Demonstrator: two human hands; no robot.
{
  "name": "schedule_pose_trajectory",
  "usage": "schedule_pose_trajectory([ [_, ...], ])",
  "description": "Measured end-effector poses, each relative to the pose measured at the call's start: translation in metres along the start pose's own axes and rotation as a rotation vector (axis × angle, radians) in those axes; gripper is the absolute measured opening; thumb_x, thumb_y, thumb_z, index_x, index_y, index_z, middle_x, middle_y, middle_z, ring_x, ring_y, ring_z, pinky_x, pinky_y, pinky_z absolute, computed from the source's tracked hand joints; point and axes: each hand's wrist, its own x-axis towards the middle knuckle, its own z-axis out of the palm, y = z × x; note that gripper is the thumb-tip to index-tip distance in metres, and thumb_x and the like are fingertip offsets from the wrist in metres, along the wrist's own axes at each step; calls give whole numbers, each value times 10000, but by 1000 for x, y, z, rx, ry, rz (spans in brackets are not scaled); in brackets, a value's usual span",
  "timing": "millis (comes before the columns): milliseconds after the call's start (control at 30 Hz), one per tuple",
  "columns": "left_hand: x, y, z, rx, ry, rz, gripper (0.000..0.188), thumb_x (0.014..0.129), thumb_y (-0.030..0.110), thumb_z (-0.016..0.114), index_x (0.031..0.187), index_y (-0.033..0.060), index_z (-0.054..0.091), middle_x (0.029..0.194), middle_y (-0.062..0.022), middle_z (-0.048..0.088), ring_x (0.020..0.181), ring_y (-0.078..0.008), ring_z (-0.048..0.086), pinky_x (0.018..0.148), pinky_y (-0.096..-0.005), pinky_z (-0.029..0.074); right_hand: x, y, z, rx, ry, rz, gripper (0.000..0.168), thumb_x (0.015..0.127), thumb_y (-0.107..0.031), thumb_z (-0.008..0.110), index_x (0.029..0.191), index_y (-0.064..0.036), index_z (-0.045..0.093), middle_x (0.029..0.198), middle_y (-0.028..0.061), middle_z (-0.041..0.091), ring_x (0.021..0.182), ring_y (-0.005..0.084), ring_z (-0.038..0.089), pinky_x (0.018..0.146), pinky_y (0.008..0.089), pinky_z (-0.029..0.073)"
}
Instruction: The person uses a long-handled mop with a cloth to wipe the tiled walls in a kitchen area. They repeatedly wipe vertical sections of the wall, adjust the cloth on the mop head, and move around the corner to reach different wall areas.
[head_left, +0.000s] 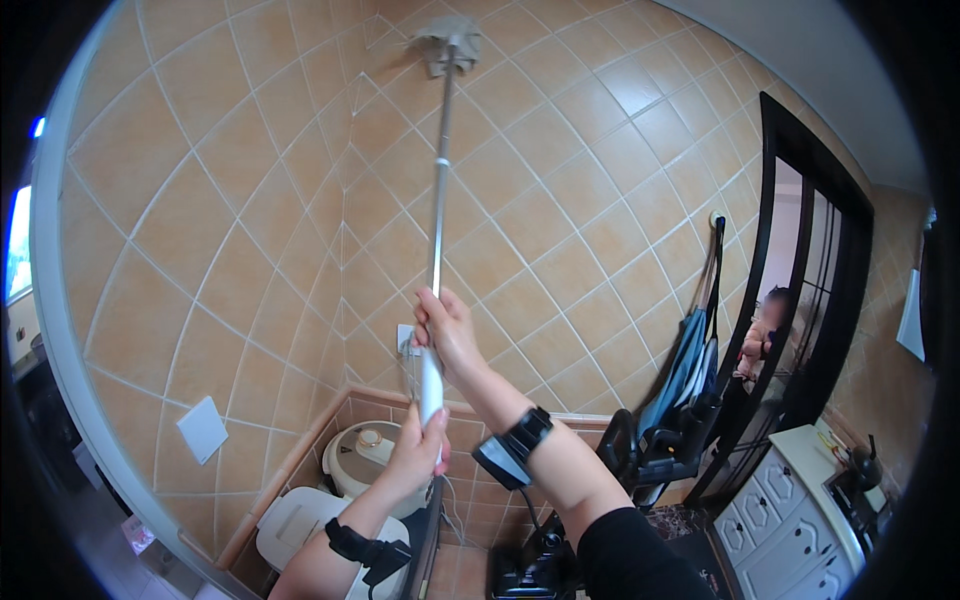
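Note:
Both of my hands grip a long mop with a white handle (432, 382) and a metal telescopic pole (444, 142). My right hand (451, 330) is wrapped around the upper part, where the white grip meets the metal. Lower down, my left hand (420, 442) is closed around the bottom of the white grip. At the pole's far end a pale cloth mop head (450, 45) lies high up against the tan wall tiles (525, 187), close to the room's corner. The mop head looks slightly blurred.
Below my hands stand a rice cooker (360, 450) and a white lidded container (300, 525). A plugged wall socket (406, 339) sits behind. Aprons (679, 367) hang from a hook at right, beside a dark-framed doorway (817, 187) with a person (761, 337) beyond. White cabinets (787, 510) stand lower right.

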Motion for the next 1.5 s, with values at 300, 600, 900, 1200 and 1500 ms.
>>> schedule_pose_trajectory([
  [300,-20,-43,53,238,-184,-80,262,913,297,462,935,48,382,527,-3,455,408,-89,448,368,-239,345,-85,-45,-103,-180,165,-20,288,869,-162,531,1094,-76,372,672,60,548,520,140,576,458,232,472],
  [600,-34,-75,83,104,-444,-272,269,913,286,465,939,32,379,563,-11,498,453,-116,541,398,-227,428,-53,-96,-167,-377,381,-168,295,864,-214,547,1015,-65,341,694,67,515,508,156,569,421,264,473],
  [900,-51,-105,50,-224,-180,-334,254,883,295,540,795,68,468,538,46,420,392,-32,357,355,-185,266,16,-99,-165,-289,502,-165,173,873,-237,484,884,-109,369,582,-4,405,421,73,361,393,234,362],
  [1200,-97,-142,13,-382,106,-288,249,925,282,448,784,78,433,506,21,361,376,-63,318,345,-208,239,60,16,-62,-576,349,-128,195,863,-219,480,867,-31,431,548,60,452,403,156,449,354,305,373],
  [1500,-128,-155,-7,-352,257,-325,380,932,355,392,673,78,404,484,6,365,363,-88,329,349,-229,262,77,133,-23,-747,238,-138,266,836,-208,501,930,40,473,721,252,569,672,409,569,609,460,450],
])
